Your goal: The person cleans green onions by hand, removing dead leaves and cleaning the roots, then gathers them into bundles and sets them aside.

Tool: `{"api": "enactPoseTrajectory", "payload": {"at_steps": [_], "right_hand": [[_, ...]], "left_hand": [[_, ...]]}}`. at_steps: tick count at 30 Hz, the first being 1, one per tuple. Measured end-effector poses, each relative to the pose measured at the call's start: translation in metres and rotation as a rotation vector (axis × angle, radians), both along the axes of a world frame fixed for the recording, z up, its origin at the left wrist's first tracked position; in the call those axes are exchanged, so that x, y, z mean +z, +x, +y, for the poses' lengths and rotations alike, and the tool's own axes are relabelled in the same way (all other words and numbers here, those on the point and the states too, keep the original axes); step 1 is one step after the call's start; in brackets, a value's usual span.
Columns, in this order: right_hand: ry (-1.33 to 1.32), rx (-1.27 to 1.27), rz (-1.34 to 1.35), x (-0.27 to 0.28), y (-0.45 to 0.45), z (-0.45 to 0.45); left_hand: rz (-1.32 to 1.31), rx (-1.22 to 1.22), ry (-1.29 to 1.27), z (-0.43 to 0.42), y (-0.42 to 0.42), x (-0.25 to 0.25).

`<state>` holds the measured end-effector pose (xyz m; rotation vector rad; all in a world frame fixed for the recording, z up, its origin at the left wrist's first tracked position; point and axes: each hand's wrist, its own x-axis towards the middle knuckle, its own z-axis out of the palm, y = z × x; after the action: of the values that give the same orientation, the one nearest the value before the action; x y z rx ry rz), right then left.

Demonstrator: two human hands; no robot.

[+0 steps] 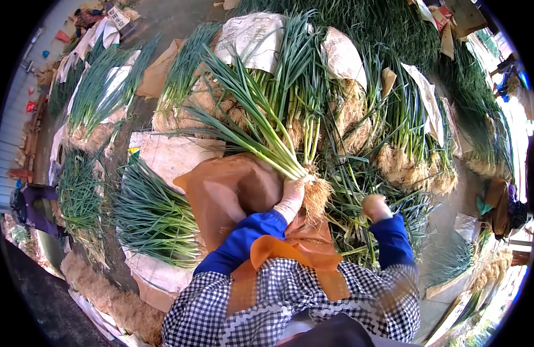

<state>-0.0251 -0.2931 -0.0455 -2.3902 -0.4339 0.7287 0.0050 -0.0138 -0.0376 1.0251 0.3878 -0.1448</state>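
Observation:
My left hand (291,196) is wrapped round the white lower stems of a bunch of green onions (265,132). Their shaggy roots (316,198) stick out to the right of the hand, and the leaves fan up and to the left over a brown apron (220,184) on my lap. Off to the right, my right hand (375,207) is curled closed above a heap of loose green leaves (356,222). Whatever it may hold is hidden.
Root-on bundles of green onions stand ahead, some covered with white sacks (252,40). More onions (154,211) lie on sacking at my left. Another row of bundles (408,133) stands at the right. A large mass of green leaves (365,26) lies at the back.

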Motion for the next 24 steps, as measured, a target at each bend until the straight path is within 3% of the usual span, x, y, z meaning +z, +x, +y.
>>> {"api": "enactPoseTrajectory", "payload": {"at_steps": [3, 4, 5, 8, 9, 11, 13, 14, 15, 17, 18, 21, 22, 23, 24], "right_hand": [[-0.478, 0.111, -0.357, 0.024, 0.088, 0.047], [-0.263, -0.165, -0.351, 0.083, 0.102, 0.091], [-0.171, -0.283, -0.275, 0.107, 0.122, 0.125], [-0.327, -0.233, -0.404, 0.081, 0.185, 0.17], [-0.372, -0.156, -0.521, 0.059, 0.2, 0.174], [-0.363, -0.149, -0.451, 0.053, 0.204, 0.176], [-0.111, -0.273, -0.443, 0.047, 0.191, 0.168], [0.347, -0.373, -0.33, 0.042, 0.183, 0.164], [0.22, -0.434, -0.244, 0.04, 0.177, 0.153], [0.738, -0.716, -0.129, 0.028, 0.155, 0.15], [0.846, -0.664, 0.039, 0.074, 0.133, 0.149], [1.031, -0.894, 0.012, 0.064, 0.111, 0.15], [1.062, -0.881, -0.044, 0.063, 0.104, 0.151], [1.07, -0.885, 0.068, 0.069, 0.093, 0.146], [1.012, -0.804, -0.085, 0.066, 0.087, 0.143]], "left_hand": [[-0.055, 0.108, 0.04, -0.01, -0.001, -0.003], [0.061, 0.021, 0.031, -0.008, -0.003, -0.001], [0.045, -0.03, 0.033, -0.007, -0.003, -0.009], [0.01, -0.013, 0.134, -0.013, -0.002, -0.001], [0.015, 0.021, 0.037, -0.013, -0.003, 0.003], [0.019, 0.06, -0.061, -0.012, -0.004, 0.0], [-0.058, 0.069, 0.129, -0.013, -0.001, -0.002], [-0.043, -0.018, 0.24, -0.009, -0.002, -0.005], [-0.034, -0.024, 0.235, -0.008, -0.003, -0.007], [0.036, -0.049, 0.202, -0.009, -0.002, -0.017], [0.024, 0.001, 0.064, -0.013, 0.0, -0.032], [0.072, 0.028, -0.081, -0.013, 0.0, -0.007], [0.028, 0.013, -0.11, -0.011, 0.0, -0.006], [0.033, 0.014, -0.112, -0.01, -0.002, -0.005], [0.049, 0.006, -0.109, -0.009, 0.0, -0.004]]}}
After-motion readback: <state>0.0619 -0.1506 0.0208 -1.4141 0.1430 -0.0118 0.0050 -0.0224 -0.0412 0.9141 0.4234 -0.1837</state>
